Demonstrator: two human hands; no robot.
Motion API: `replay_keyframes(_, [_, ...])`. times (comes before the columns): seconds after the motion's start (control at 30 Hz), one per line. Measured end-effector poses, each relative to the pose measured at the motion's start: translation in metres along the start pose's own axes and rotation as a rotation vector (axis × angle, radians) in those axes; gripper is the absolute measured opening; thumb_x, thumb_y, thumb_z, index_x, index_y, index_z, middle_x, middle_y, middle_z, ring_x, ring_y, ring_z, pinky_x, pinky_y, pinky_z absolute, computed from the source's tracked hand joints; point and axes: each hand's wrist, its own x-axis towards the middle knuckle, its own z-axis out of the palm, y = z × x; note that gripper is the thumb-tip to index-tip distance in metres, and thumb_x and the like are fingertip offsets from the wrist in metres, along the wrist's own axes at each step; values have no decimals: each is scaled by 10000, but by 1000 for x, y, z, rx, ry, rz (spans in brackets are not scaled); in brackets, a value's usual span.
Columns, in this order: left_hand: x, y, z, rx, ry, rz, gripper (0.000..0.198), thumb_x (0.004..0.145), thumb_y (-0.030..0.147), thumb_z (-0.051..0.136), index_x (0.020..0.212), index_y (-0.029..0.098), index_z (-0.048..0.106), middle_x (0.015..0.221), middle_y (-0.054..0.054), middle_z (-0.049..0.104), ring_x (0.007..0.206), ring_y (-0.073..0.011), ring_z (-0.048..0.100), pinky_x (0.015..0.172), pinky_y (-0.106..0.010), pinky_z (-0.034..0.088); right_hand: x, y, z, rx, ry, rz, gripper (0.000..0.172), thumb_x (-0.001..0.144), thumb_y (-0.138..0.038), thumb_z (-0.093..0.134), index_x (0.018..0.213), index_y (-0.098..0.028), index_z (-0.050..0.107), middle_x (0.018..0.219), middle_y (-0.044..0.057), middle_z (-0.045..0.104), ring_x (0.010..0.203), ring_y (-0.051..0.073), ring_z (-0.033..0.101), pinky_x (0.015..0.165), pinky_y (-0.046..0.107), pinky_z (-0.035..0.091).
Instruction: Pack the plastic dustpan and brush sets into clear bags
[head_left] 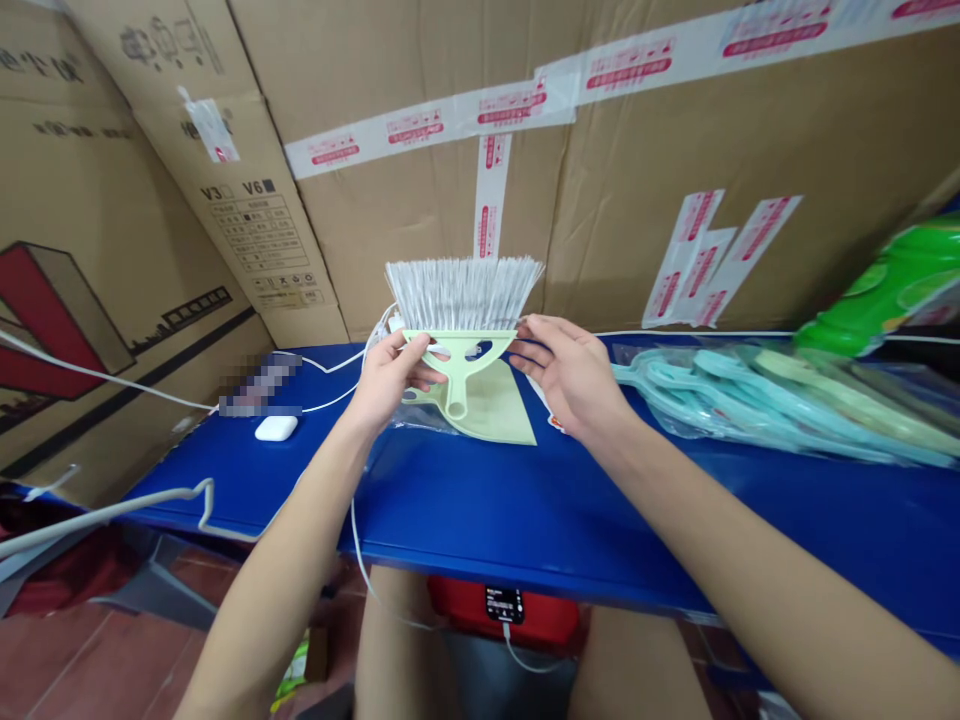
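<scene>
1. The left hand held the left end of a pale green plastic broom head, its fingers curled closed across the plastic.
2. The right hand held the right end of the broom head, its fingers bent closed over the edge.
3. The broom head stood upright at the centre of the frame between both hands, its grey bristles pointing up and its short socket pointing down.
4. Just below it, a flat pale green plastic piece lay on a blue surface.
5. Left of the hands, a white earbud case sat on the surface near a white cable.
6. At the right of the frame lay bagged pale teal plastic pieces, with green packaging beyond them.
7. Cardboard boxes sealed with red-printed white tape filled the upper frame.
</scene>
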Motion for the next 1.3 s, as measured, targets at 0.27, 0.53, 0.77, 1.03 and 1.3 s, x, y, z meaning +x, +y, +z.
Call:
replay_keyframes(0.27, [1,3,-1,-42,75,-4,355,875,508,749,943,176,646,987,-68,828,599,-84,737,473,-133,488,5,2,-8,-77,-11,-50,414,723,-501,884,932,-217,666,935,16,732,826,122,719,741,259,576])
replay_keyframes(0.53, [3,3,-6,-41,103,-1,350,888,513,748,960,185,649,992,-66,818,635,-97,753,507,-165,517,9,3,-13,-70,9,-78,430,720,-531,900,914,-222,671,936,19,719,779,108,674,702,259,549])
replay_keyframes(0.77, [2,5,-7,-74,127,-7,337,878,486,760,983,183,656,950,-49,809,581,-80,719,479,-155,479,10,2,-14,-59,22,-97,466,680,-547,922,901,-227,667,918,14,711,762,104,652,680,251,539])
replay_keyframes(1.03, [2,5,-7,-66,136,-2,338,881,491,765,972,187,649,938,-44,804,570,-60,698,466,-134,457,9,0,-14,-60,36,-104,445,677,-527,899,896,-223,658,902,10,689,742,98,626,686,262,522])
replay_keyframes(1.3, [3,4,-9,-39,120,22,343,884,515,741,981,201,641,841,-20,765,592,-87,722,489,-153,487,12,1,-18,-67,38,-115,456,700,-547,886,910,-233,631,890,0,666,740,105,621,708,284,506])
